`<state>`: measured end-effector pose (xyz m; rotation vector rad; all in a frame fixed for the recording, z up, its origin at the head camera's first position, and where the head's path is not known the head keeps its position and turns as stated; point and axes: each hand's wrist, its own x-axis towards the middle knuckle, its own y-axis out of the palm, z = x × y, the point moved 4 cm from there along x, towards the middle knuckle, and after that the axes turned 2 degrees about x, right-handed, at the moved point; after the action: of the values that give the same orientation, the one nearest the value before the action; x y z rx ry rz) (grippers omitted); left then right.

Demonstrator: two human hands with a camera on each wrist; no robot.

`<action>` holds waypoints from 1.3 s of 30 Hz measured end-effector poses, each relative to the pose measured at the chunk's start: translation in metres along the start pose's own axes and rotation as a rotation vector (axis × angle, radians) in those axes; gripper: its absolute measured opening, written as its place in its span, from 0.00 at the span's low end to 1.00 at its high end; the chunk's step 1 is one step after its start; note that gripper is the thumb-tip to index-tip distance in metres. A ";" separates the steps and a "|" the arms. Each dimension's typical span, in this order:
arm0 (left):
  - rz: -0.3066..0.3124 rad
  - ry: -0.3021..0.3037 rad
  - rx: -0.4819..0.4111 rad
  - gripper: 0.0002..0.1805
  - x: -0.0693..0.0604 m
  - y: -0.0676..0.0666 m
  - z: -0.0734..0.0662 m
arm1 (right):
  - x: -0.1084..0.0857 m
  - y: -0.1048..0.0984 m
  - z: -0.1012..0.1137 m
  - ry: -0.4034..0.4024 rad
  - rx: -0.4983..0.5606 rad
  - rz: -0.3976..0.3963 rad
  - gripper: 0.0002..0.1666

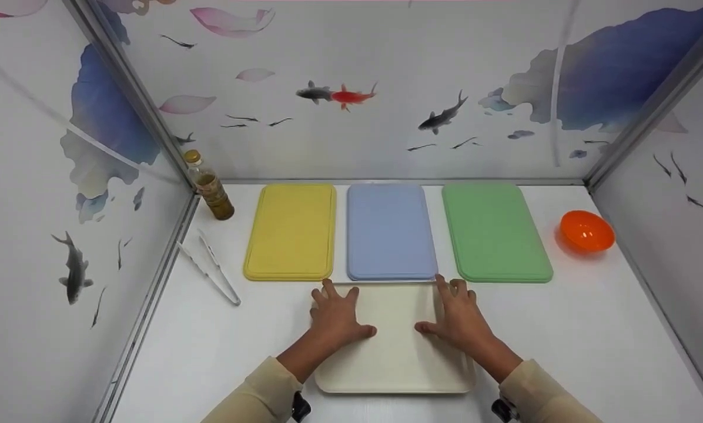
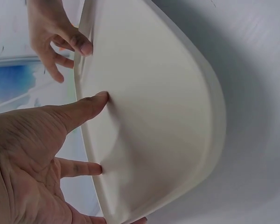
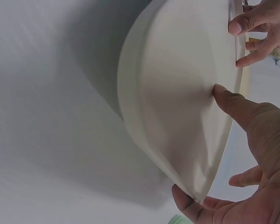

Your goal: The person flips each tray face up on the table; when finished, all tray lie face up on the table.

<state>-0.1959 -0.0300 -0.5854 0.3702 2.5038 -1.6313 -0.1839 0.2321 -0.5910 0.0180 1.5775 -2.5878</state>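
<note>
Two hands [image 1: 337, 317] [image 1: 460, 320], fingers [image 2: 79, 168] spread wide, touch one cream tray [image 1: 395, 358] near three boards [image 1: 291, 232] [image 1: 391, 232] [image 1: 496, 232].

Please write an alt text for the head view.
A person's left hand and right hand hold the far corners of a cream rectangular tray on a white table. Beyond are yellow, blue and green rectangular boards; silver tongs and a yellow-capped bottle at left, an orange round bowl at right.

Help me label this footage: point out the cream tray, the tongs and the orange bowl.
Cream tray [image 1: 395, 343], head view: middle of its flat surface.
Tongs [image 1: 207, 275], head view: middle of one arm.
Orange bowl [image 1: 586, 231], head view: inside surface.
</note>
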 end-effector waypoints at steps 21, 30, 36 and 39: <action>-0.007 -0.015 0.071 0.53 -0.001 0.007 0.000 | -0.002 0.009 0.000 -0.032 -0.050 -0.008 0.68; -0.022 -0.008 0.119 0.52 0.000 0.010 0.001 | -0.002 0.010 0.001 -0.046 -0.080 -0.021 0.67; -0.027 -0.004 0.138 0.52 0.000 0.011 0.002 | -0.002 0.012 0.001 -0.046 -0.094 -0.024 0.67; -0.034 0.001 0.161 0.52 0.000 0.012 0.001 | -0.002 0.012 0.002 -0.047 -0.105 -0.025 0.66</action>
<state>-0.1928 -0.0267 -0.5966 0.3472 2.3987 -1.8514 -0.1806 0.2254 -0.6006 -0.0704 1.7045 -2.5005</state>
